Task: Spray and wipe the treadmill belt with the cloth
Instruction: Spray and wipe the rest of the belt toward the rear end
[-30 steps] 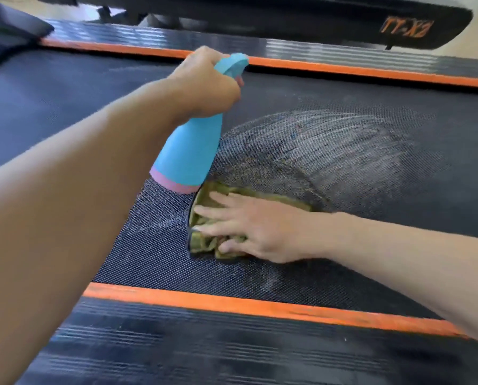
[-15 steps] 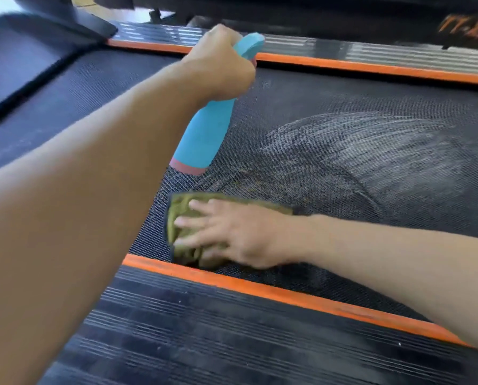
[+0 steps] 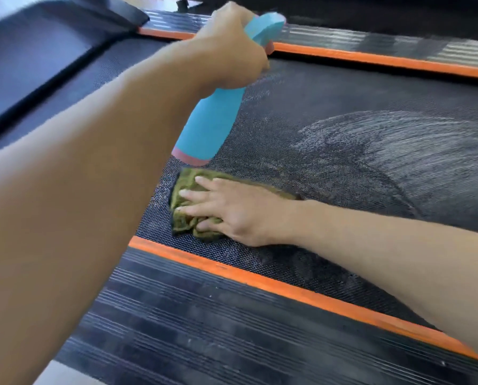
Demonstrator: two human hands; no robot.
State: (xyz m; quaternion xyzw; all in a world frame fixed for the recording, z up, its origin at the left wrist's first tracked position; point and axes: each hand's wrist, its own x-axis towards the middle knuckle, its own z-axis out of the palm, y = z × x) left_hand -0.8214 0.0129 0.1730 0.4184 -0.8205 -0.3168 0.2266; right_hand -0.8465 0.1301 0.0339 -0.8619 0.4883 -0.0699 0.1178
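Observation:
A black textured treadmill belt [image 3: 329,101] fills the middle of the view, with pale wet streaks at its right. My left hand [image 3: 229,51] grips a blue spray bottle [image 3: 210,129] with a pink base, held tilted above the belt. Just below the bottle, a crumpled olive-green cloth [image 3: 186,187] lies flat on the belt near its front edge. My right hand [image 3: 232,212] presses down on the cloth with fingers spread over it.
Orange strips run along the belt's near side [image 3: 260,279] and far side [image 3: 371,58]. A ribbed black side rail [image 3: 204,329] lies in front. The dark motor cover [image 3: 38,51] sits at the upper left.
My right hand has slid the cloth leftward along the belt toward its front edge. My left hand and the bottle have shifted left with it, and the view has followed.

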